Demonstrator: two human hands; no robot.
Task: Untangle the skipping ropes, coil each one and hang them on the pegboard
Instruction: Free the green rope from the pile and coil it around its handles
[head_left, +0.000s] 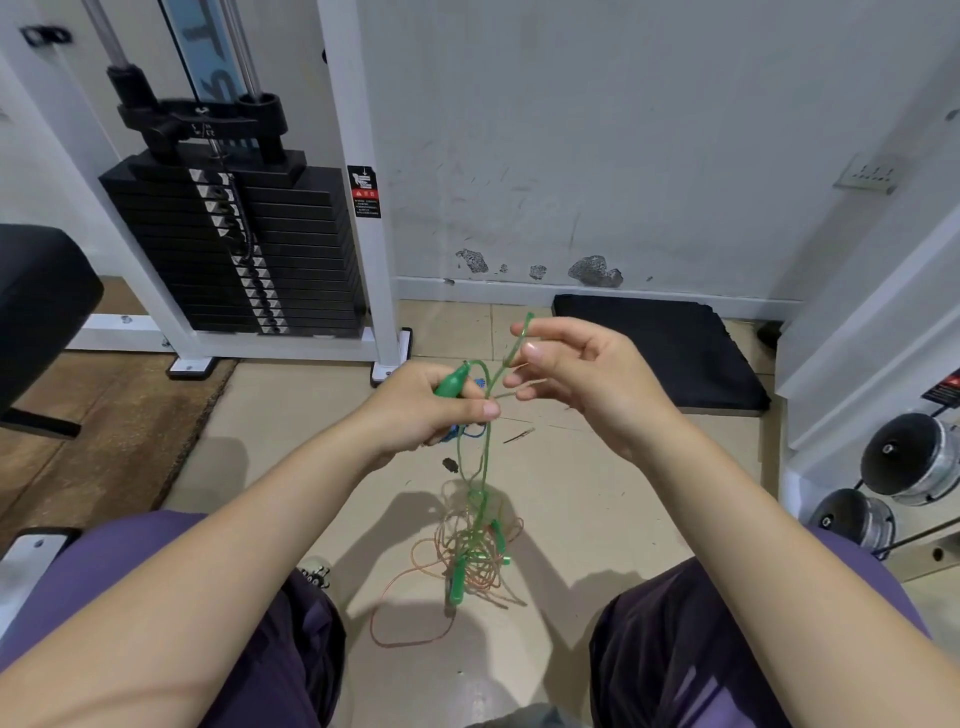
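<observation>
Pinching green rope (485, 457), both hands.

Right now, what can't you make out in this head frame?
- Pegboard: not in head view.
- Rope count: green rope and orange rope overlap in the floor tangle.
- Blue piece: mostly hidden by left hand.
- Right hand: pale strands at its fingers too thin to identify.

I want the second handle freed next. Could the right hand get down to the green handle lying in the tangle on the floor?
Probably yes, once it lets go. The right hand pinches the green rope, while the green handle lies uncovered on the floor between the knees, nothing above it except loose orange rope around it.
</observation>
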